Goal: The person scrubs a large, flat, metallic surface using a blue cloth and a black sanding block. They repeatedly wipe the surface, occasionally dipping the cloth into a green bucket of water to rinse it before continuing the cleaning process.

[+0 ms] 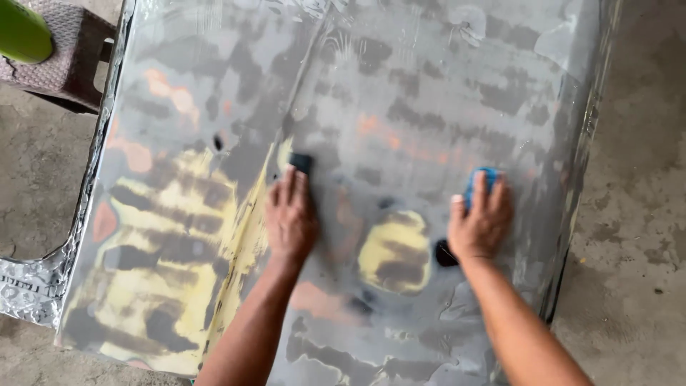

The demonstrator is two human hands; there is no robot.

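A large wet car body panel (400, 78), grey with yellow filler and orange primer patches, lies flat and fills most of the view. My left hand (289, 214) presses flat on a dark sanding block (301, 162) near the panel's centre crease. My right hand (481, 218) presses on a blue sponge (486, 177) toward the panel's right side. Both arms reach in from the bottom edge.
Concrete floor (643, 214) surrounds the panel on the right and left. A brown plastic stool (71, 57) with a green object (21, 32) stands at the top left. A crumpled shiny edge (28, 286) sticks out at the lower left.
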